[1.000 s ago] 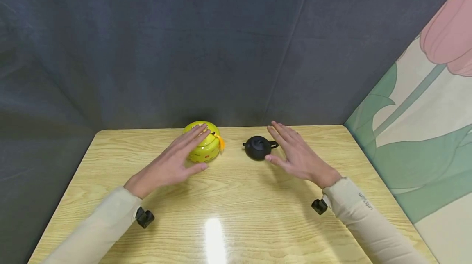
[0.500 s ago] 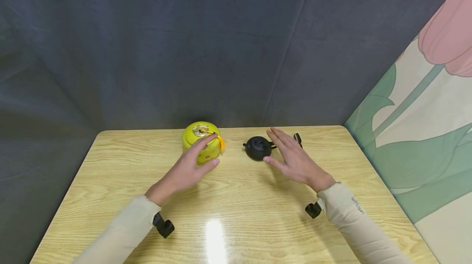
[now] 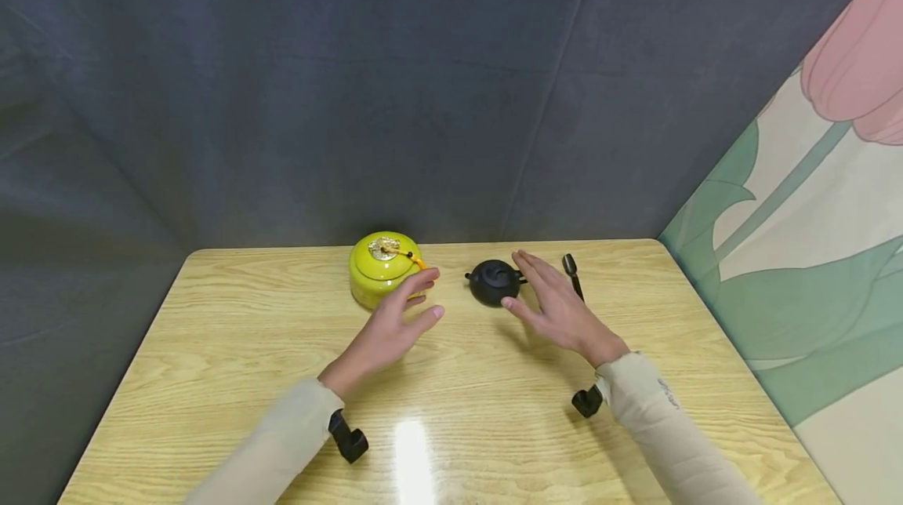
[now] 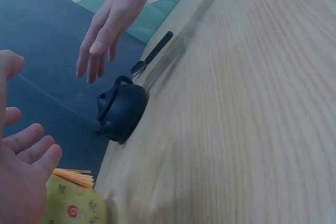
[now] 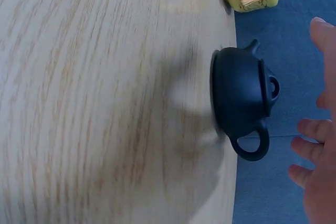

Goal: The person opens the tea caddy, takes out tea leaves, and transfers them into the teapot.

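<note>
A small black teapot stands on the wooden table, its handle toward the right. My right hand hovers beside it, fingers spread and apart from the handle in the right wrist view. Left of the teapot is a round yellow-green lidded jar with a gold ornament and an orange tassel on its lid. My left hand is held in the air in front of the jar, fingers relaxed, overlapping its right side in the head view. Neither hand holds anything.
A dark spoon lies on the table right of the teapot, partly behind my right hand in the head view. A dark cloth hangs behind the table's far edge. A flower-patterned panel borders the right side.
My left hand has moved right, uncovering the jar's lid. My right hand has shifted slightly left and nearer to me, bringing the spoon into sight. Teapot and jar stay put.
</note>
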Tool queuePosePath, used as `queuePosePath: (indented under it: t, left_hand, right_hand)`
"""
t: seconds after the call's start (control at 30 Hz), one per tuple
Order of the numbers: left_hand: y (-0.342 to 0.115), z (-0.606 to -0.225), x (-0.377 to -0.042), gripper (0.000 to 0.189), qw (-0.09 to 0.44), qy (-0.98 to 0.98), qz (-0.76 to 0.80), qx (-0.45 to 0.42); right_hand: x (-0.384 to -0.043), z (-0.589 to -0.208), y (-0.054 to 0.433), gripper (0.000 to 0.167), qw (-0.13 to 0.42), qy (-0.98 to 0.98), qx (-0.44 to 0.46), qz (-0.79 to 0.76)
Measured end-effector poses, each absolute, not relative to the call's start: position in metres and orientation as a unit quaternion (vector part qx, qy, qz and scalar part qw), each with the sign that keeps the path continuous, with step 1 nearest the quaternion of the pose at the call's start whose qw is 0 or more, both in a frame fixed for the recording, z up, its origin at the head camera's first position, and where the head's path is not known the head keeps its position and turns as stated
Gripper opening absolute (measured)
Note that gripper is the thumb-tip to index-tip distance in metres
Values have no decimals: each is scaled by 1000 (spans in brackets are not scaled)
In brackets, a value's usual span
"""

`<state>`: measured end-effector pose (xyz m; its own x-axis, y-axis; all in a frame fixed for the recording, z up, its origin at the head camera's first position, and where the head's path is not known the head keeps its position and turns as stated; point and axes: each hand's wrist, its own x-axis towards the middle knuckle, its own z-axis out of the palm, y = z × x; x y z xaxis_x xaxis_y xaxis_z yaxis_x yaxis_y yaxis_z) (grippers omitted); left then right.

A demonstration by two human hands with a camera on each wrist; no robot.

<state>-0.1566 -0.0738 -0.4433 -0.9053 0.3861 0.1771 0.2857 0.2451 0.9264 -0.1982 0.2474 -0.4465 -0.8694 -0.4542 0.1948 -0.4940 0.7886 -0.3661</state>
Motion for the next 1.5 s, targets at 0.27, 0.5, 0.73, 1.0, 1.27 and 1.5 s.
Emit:
queuePosePath:
  t: [0.27,0.5,0.73,1.0,1.27,1.5]
  left_hand:
    - [-57,-455,-161,61,61,772,605,186]
    - [-42,-465,-167,62,76,763,623,157]
    - [-28,-475,-176,62,89,761,629,129]
    - [-13,-484,-183,65,109,761,631,103]
    - [-5,-484,-191,61,115,761,631,97]
    - [0,-489,-199,63,124,761,630,93]
  right_hand:
    - [-204,-454,245,83,37,-944,235,227]
    - [-206,-457,240,80,36,-942,227,244]
    - [-209,-461,234,76,41,-941,225,250]
    - [-211,-465,232,72,44,-941,224,250]
    - [-214,-469,232,67,55,-940,228,249]
    - [-216,-471,231,61,57,-939,230,251]
